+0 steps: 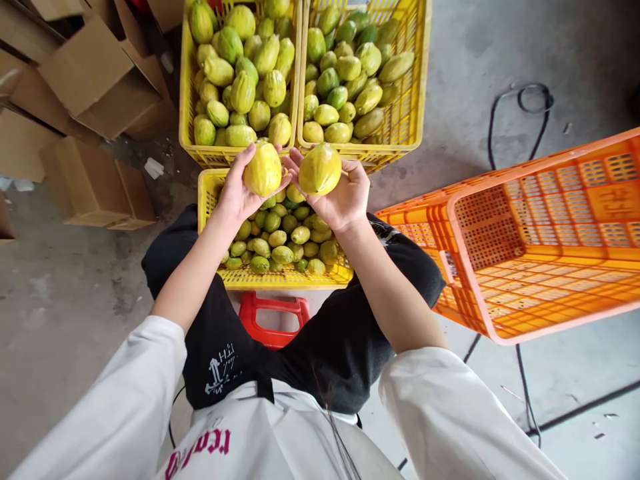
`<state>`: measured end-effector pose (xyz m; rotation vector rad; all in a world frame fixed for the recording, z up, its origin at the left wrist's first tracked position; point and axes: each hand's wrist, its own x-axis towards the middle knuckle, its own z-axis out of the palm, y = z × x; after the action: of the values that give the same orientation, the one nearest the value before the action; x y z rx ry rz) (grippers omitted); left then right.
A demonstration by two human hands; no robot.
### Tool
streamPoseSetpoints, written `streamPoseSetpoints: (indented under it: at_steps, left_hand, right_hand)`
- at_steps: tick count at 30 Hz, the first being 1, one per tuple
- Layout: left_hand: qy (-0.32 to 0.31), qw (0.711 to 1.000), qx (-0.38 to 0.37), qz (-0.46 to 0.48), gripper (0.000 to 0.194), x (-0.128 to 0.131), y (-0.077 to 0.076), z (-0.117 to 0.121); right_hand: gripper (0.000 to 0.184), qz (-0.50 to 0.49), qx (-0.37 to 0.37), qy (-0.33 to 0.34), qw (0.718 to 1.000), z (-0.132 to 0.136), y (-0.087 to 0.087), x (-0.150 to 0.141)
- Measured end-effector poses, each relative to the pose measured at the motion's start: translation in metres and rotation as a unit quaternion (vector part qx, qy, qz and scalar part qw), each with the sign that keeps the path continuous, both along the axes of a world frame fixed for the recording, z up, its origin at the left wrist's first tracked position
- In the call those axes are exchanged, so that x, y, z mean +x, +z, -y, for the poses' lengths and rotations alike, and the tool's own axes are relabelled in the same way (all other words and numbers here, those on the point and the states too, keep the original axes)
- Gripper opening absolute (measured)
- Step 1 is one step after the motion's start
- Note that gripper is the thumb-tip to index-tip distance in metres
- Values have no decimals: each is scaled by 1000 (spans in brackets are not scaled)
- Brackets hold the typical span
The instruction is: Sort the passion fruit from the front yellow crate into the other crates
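Note:
My left hand (239, 193) is closed around a yellow papaya (263, 170), with the thumb along its left side. In my right hand (349, 199) rests another yellow papaya (321, 169), cradled by the fingers and palm. The two fruits are held up side by side, a small gap between them. Below both hands stands a yellow crate (280, 283) partly filled with smaller green-yellow fruits (283, 255); my hands and forearms cover some of it.
Beyond are two more yellow crates, the left one (186, 100) and the right one (423, 87), holding green-yellow papayas. An orange crate (450, 220) stands at the right. Cardboard boxes (95, 67) lie at the left. A red stool (250, 320) shows between my legs, and a black cable (493, 133) crosses the floor.

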<state>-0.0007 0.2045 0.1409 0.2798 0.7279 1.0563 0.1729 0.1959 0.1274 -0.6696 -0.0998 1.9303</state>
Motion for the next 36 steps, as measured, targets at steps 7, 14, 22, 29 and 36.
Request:
streamPoseSetpoints:
  at_steps: [7,14,22,29,36]
  left_hand:
    - [3,998,-46,-37,33,4,-2,-1]
    - [-33,996,-41,-70,39,3,-1,0]
    - [-41,995,-48,-72,44,3,-2,1]
    - [-37,997,-47,-43,41,2,-6,-1]
    - [-33,999,-20,-32,27,2,-7,3]
  right_hand:
    - [31,71,51,24,996,1,4,0]
    - [39,145,22,10,989,1,-2,5]
    - [37,77,22,25,996,-1,-8,2]
    - [22,-12,21,-13,1000,-2,-3,5]
    - [28,-89,17,-5,996,-3,2,6]
